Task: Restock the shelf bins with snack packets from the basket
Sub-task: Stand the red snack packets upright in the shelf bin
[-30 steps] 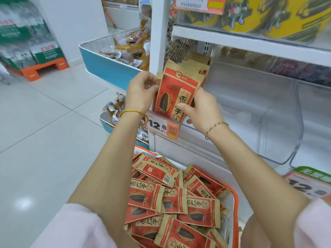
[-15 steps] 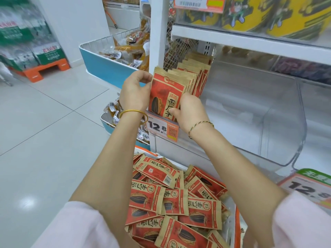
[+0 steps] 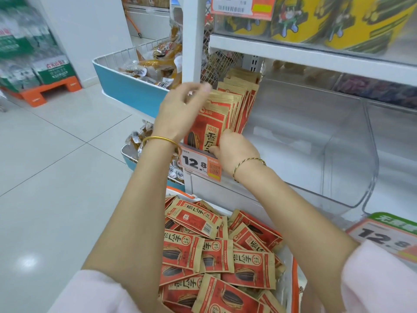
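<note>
A row of red and tan sunflower-seed snack packets (image 3: 214, 123) stands upright at the left end of a clear plastic shelf bin (image 3: 338, 154), above a 12.8 price tag (image 3: 198, 163). My right hand (image 3: 237, 152) grips the lower right corner of the front packets, with the thumb on the front face. My left hand (image 3: 178, 111) hovers at the row's upper left, fingers loosely spread and blurred, holding nothing. Below my arms, a white basket with an orange rim (image 3: 295, 279) is heaped with several more of the same packets (image 3: 216, 256).
Left of the white shelf post (image 3: 191, 41) are two blue wire bins (image 3: 128, 91) of other snacks. Yellow tubs (image 3: 316, 16) fill the shelf above. A second clear bin (image 3: 394, 166) and price tag (image 3: 383, 236) lie to the right. Tiled floor (image 3: 56, 177) spreads to the left.
The stack of packets has gone down into the bin and now stands against the row. My left hand has let go and lifted off; my right hand slid lower on the front packet.
</note>
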